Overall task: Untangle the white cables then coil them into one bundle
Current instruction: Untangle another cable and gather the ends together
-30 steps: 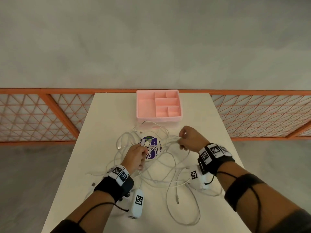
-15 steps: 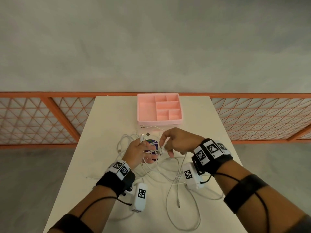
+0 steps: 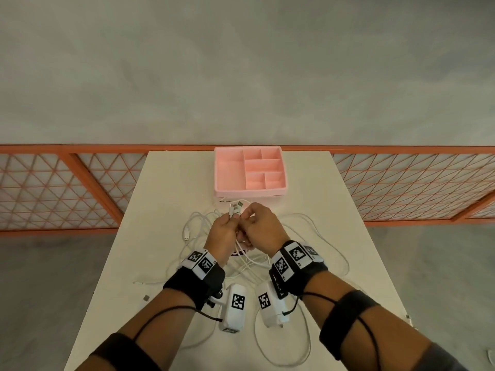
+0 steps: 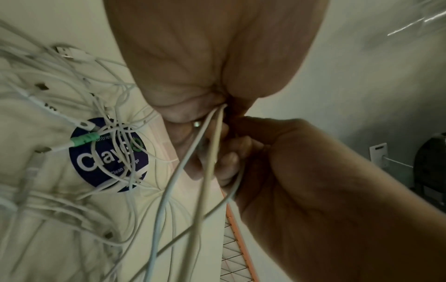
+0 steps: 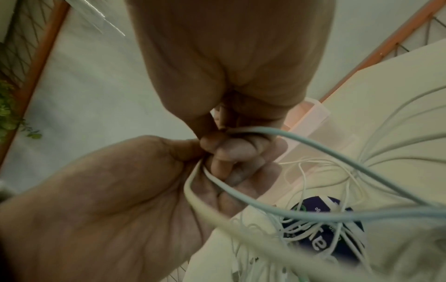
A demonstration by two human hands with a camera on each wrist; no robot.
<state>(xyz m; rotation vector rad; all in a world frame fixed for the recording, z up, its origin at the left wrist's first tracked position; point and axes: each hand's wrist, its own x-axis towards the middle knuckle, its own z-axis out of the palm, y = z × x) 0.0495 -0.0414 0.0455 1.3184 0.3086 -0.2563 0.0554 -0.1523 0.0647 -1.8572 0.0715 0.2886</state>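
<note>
Several white cables [image 3: 308, 231] lie tangled on the white table [image 3: 166, 188]. My left hand [image 3: 231, 218] and right hand [image 3: 247, 216] meet above the tangle and pinch cable ends together, with USB plugs [image 3: 235, 207] sticking up between them. In the left wrist view two cables [image 4: 210, 152] run down out of my left hand [image 4: 217, 106], and the right hand [image 4: 243, 145] curls round them. In the right wrist view my right hand [image 5: 224, 133] pinches a cable [image 5: 313, 150] against the left hand's fingers [image 5: 222, 164]. Loose loops trail to the table.
A pink divided tray [image 3: 222, 190] stands just beyond the hands, at the table's far edge. A round blue sticker [image 4: 108, 158] lies under the tangle. Cable loops [image 3: 281, 352] reach the near edge. An orange mesh fence [image 3: 67, 188] runs behind the table.
My right hand has moved left and met the left hand. Both have lifted slightly toward the tray, and the cable ends now stand gathered between them.
</note>
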